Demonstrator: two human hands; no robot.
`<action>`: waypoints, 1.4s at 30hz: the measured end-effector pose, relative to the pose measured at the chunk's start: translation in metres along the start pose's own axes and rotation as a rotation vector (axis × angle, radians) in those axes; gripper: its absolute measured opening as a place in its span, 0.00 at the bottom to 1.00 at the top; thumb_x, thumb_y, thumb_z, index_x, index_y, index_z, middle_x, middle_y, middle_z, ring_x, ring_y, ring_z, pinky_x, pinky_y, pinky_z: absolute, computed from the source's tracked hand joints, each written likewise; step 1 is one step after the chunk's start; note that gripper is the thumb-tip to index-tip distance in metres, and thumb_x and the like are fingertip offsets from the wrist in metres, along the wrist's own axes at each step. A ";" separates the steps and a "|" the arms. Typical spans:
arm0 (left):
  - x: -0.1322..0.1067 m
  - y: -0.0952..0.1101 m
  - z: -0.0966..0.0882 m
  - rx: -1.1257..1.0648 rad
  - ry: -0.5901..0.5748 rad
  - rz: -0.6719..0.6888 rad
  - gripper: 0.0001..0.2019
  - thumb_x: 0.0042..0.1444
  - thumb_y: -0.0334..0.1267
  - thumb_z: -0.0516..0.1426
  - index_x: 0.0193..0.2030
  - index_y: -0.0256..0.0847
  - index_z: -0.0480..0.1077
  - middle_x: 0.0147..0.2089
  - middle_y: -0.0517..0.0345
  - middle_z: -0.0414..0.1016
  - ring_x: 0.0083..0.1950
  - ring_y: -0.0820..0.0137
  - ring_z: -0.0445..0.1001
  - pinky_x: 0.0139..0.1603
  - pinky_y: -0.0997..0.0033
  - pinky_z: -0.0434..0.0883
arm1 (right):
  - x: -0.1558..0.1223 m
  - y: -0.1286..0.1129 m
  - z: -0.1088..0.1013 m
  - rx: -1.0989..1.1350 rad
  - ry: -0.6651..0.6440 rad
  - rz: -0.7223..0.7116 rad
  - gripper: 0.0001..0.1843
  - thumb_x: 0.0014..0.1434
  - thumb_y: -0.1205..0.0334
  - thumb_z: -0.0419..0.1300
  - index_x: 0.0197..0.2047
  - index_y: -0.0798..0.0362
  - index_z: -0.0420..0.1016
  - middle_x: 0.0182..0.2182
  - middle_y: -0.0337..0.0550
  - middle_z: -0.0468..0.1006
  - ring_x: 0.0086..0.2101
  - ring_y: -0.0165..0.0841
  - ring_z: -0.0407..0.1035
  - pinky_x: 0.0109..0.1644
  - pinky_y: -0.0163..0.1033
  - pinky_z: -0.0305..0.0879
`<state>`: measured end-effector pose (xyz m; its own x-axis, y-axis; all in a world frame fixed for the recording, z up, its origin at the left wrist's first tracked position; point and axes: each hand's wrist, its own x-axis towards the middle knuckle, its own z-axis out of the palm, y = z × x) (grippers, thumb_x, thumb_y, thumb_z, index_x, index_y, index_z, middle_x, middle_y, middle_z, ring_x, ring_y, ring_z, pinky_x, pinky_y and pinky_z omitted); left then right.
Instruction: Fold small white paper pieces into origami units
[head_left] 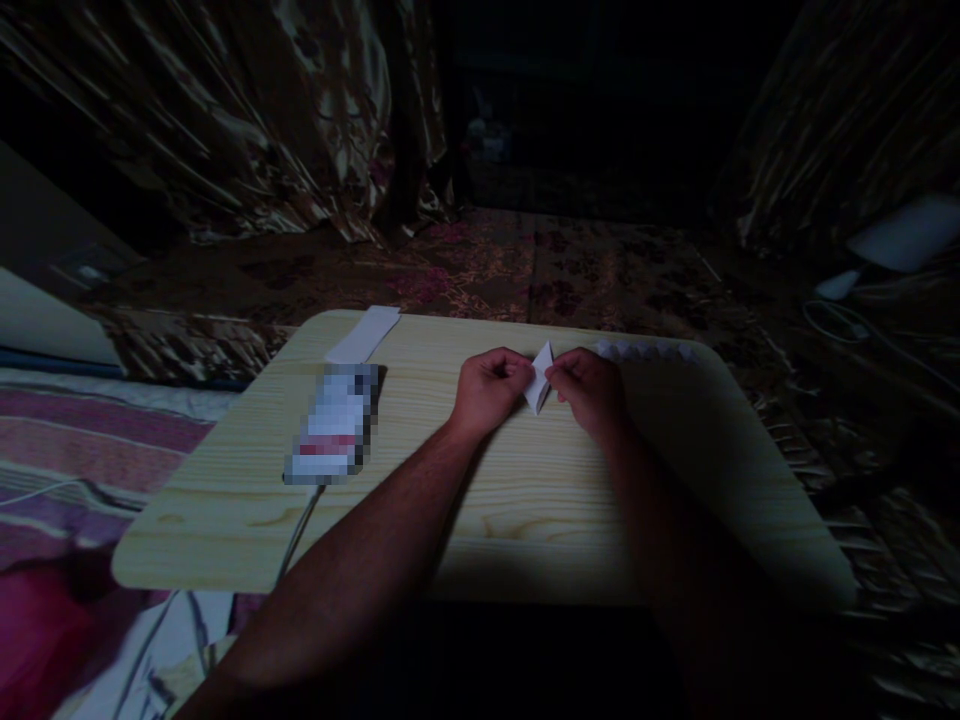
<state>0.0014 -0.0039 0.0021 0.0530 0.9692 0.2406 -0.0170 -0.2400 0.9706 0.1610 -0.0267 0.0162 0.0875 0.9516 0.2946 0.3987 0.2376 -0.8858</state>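
Observation:
Between my two hands is a small piece of folded white paper (pixel 538 385), diamond-like in outline with a pointed top and bottom, held above the wooden table (pixel 525 490). My left hand (pixel 491 390) pinches its left edge between thumb and fingers. On the opposite edge, the fingertips of my right hand (pixel 592 385) are closed on the same paper. Just beyond my right hand, a row of several small folded paper pieces (pixel 649 350) lies along the table's far edge. Flat white paper strips (pixel 365 335) rest at the far left corner.
A blurred-out phone-like device (pixel 330 425) lies left on the table, with a cable (pixel 300 535) running off the near edge. Striped bedding (pixel 90 430) is at the left. Patterned curtains (pixel 300 110) hang behind, and a white lamp-like object (pixel 904 235) stands at right.

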 end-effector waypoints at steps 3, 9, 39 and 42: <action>0.000 0.000 0.000 0.002 0.014 -0.001 0.08 0.47 0.40 0.63 0.30 0.36 0.77 0.26 0.58 0.76 0.24 0.76 0.68 0.25 0.76 0.64 | 0.000 0.002 0.001 0.001 0.001 -0.007 0.10 0.53 0.53 0.62 0.31 0.52 0.73 0.20 0.36 0.75 0.23 0.29 0.68 0.28 0.33 0.62; -0.002 0.000 0.002 0.012 0.035 0.012 0.09 0.48 0.40 0.63 0.29 0.36 0.76 0.24 0.59 0.75 0.23 0.77 0.67 0.25 0.77 0.63 | 0.000 0.002 0.001 0.021 -0.027 -0.015 0.09 0.53 0.55 0.62 0.31 0.52 0.74 0.21 0.36 0.74 0.23 0.29 0.67 0.29 0.33 0.62; -0.008 0.010 0.006 -0.053 0.024 -0.055 0.12 0.45 0.42 0.66 0.33 0.36 0.79 0.27 0.55 0.79 0.25 0.73 0.72 0.26 0.75 0.68 | -0.002 0.012 0.009 -0.101 -0.035 0.000 0.09 0.53 0.54 0.60 0.29 0.52 0.73 0.22 0.39 0.76 0.24 0.31 0.67 0.27 0.35 0.60; -0.006 0.007 0.006 -0.089 0.027 -0.065 0.13 0.42 0.42 0.68 0.32 0.36 0.78 0.27 0.55 0.79 0.25 0.73 0.72 0.26 0.75 0.68 | -0.002 0.010 0.008 -0.095 -0.056 -0.010 0.09 0.53 0.55 0.60 0.29 0.52 0.74 0.22 0.38 0.76 0.23 0.31 0.67 0.26 0.34 0.59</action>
<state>0.0067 -0.0119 0.0076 0.0295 0.9840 0.1757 -0.1033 -0.1718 0.9797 0.1570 -0.0250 0.0035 0.0328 0.9594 0.2801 0.4846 0.2298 -0.8440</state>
